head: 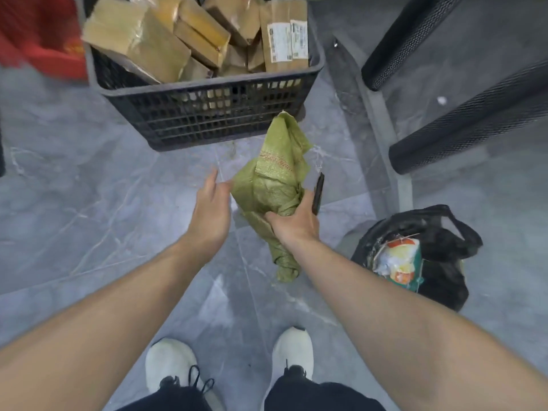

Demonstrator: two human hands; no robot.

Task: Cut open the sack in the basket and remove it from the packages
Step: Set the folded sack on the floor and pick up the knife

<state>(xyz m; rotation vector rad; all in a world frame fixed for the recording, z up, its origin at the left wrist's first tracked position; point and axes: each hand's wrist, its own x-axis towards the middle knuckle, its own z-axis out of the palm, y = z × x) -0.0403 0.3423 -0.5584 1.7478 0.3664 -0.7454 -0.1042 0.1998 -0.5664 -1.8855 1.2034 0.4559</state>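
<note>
A crumpled green woven sack [274, 179] hangs in the air in front of the dark plastic basket [207, 114]. My right hand [292, 222] is shut on the sack's bunched middle and also holds a dark cutter [318, 192] that sticks up beside it. My left hand [211, 209] is just left of the sack with its fingers apart, fingertips near or touching the sack's edge. The basket holds several brown paper packages [195, 34], some with white labels, and no sack lies around them.
A black bag [439, 241] with colourful rubbish stands on the grey tiled floor at the right. Black mesh chair parts [462, 123] are at the upper right. A red box [38, 31] sits left of the basket. My white shoes [231, 363] are below.
</note>
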